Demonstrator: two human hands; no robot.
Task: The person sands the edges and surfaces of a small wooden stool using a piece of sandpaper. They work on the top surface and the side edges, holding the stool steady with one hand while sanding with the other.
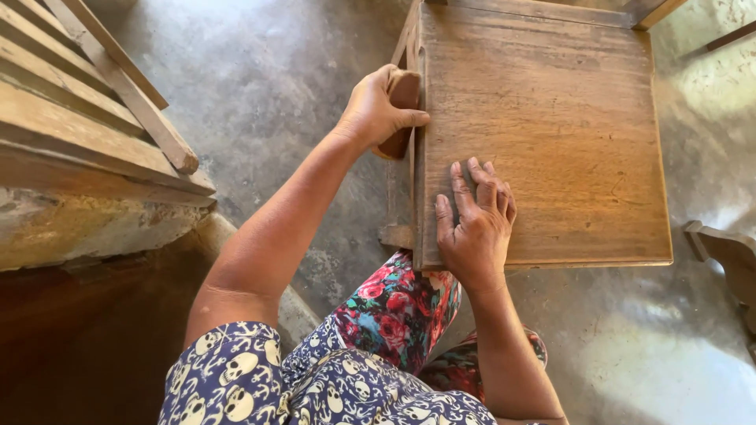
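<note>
A brown wooden chair seat (567, 118) lies in front of me, seen from above. My left hand (382, 106) grips a small brown sanding block (403, 94) pressed against the seat's left edge. My right hand (476, 224) rests flat on the seat's near left corner, fingers together and pointing away from me, holding nothing. My knees in floral trousers sit just below the seat's front edge.
Stacked wooden slats and frames (87, 102) lean at the left over a concrete ledge. Another carved wooden piece (728, 256) shows at the right edge. A thin wooden strip (732, 35) lies at the top right on the grey concrete floor (268, 71).
</note>
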